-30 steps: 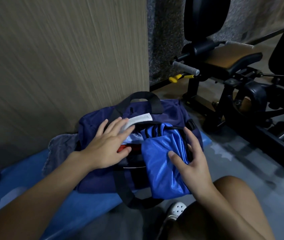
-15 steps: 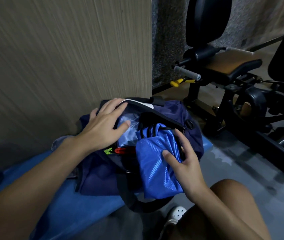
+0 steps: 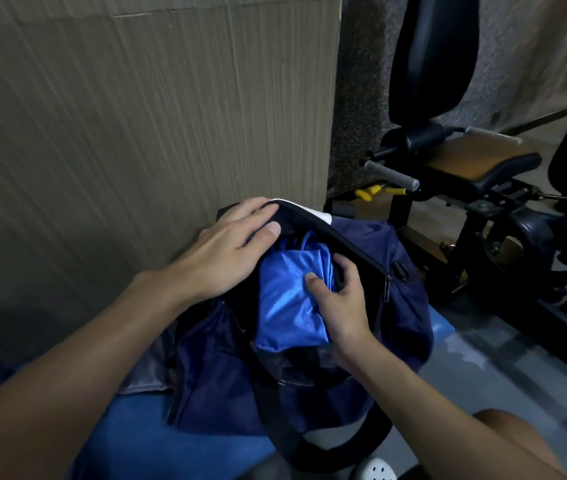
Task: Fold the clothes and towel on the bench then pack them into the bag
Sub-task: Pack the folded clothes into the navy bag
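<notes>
A wood-grain wall panel (image 3: 136, 116) fills the upper left; a black exercise machine (image 3: 489, 181) (brown seat pad (image 3: 465, 159), grey handle grip (image 3: 391, 174)) stands upper right; white clog (image 3: 377, 471) bottom centre.

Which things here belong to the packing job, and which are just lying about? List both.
Job:
navy bag, rim held by the left hand
folded blue garment, gripped by the right hand, partly in the bag
grey cloth beside the bag
blue bench

Lying about:
exercise machine
yellow handles
wood-grain wall panel
</notes>
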A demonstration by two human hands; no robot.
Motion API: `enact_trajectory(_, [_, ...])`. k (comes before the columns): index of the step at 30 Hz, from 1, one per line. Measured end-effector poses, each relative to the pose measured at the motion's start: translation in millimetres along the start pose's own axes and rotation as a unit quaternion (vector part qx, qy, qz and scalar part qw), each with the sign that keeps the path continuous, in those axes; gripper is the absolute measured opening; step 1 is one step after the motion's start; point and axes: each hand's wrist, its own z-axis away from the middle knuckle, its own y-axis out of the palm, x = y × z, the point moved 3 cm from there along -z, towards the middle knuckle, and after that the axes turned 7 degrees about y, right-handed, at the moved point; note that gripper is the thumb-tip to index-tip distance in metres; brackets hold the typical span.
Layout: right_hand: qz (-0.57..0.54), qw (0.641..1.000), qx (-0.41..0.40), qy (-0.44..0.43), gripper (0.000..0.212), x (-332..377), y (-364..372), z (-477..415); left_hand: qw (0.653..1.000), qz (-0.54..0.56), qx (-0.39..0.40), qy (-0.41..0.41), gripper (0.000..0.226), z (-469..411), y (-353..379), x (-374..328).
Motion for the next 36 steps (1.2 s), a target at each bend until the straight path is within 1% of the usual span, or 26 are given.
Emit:
enact_trajectory(2, [0.009, 1.000, -0.006, -0.008, 0.051, 0, 16, -17, 1.000, 0.003, -0.006, 0.003, 0.087, 0, -2, 3])
enact_trajectory(5, [0.050, 0.998, -0.012, 0.034, 0.065, -14, 31, -35, 1.000, 0.004, -0.002, 0.000, 0.086, 1, -3, 11])
enact_trajectory(8, [0.054, 0.998, -0.022, 0.034, 0.067, -26, 38, -45, 1.000, -0.002, 0.002, 0.008, 0.084, 3, -4, 13])
enact_trajectory(11, [0.061, 0.998, -0.009, 0.028, 0.068, -24, 51, -55, 1.000, -0.001, -0.002, 0.010, 0.084, 5, -8, 13])
enact_trajectory(13, [0.108, 0.994, 0.004, 0.031, 0.073, -21, 55, -59, 1.000, 0.003, 0.004, 0.004, 0.084, 6, -9, 14])
enact_trajectory(16, [0.188, 0.982, 0.016, -0.005, 0.077, -15, 50, -52, 1.000, 0.007, 0.009, 0.001, 0.083, 9, -9, 15])
enact_trajectory(19, [0.275, 0.960, 0.017, -0.048, 0.076, -9, 43, -42, 1.000, 0.007, 0.008, 0.000, 0.083, 9, -6, 14])
enact_trajectory(21, [0.329, 0.940, 0.013, -0.093, 0.070, -6, 42, -32, 1.000, 0.004, 0.009, 0.001, 0.083, 8, -4, 14])
enact_trajectory(22, [0.357, 0.926, 0.002, -0.120, 0.066, -3, 42, -27, 1.000, 0.003, 0.010, 0.002, 0.082, 9, -3, 14])
enact_trajectory(24, [0.413, 0.888, -0.033, -0.199, 0.057, 3, 44, -14, 1.000, 0.001, 0.010, 0.004, 0.082, 9, -3, 14])
enact_trajectory(25, [0.436, 0.868, -0.037, -0.236, 0.058, 5, 48, -8, 1.000, 0.001, 0.009, 0.005, 0.083, 10, -4, 13])
enact_trajectory(26, [0.458, 0.851, -0.024, -0.258, 0.062, 6, 52, -3, 1.000, 0.000, 0.010, 0.003, 0.083, 10, -4, 12])
enact_trajectory(28, [0.502, 0.829, 0.038, -0.244, 0.072, 1, 61, -4, 1.000, -0.005, 0.014, 0.000, 0.084, 11, -6, 10])
enact_trajectory(30, [0.539, 0.813, 0.092, -0.197, 0.071, -11, 64, -16, 1.000, -0.013, 0.018, -0.003, 0.084, 12, -7, 8])
enact_trajectory(33, [0.581, 0.787, 0.131, -0.160, 0.073, -29, 63, -38, 1.000, -0.025, 0.016, 0.007, 0.083, 13, -7, 9])
enact_trajectory(36, [0.580, 0.790, 0.152, -0.128, 0.075, -35, 66, -55, 0.999, -0.028, 0.017, 0.013, 0.081, 13, -7, 13])
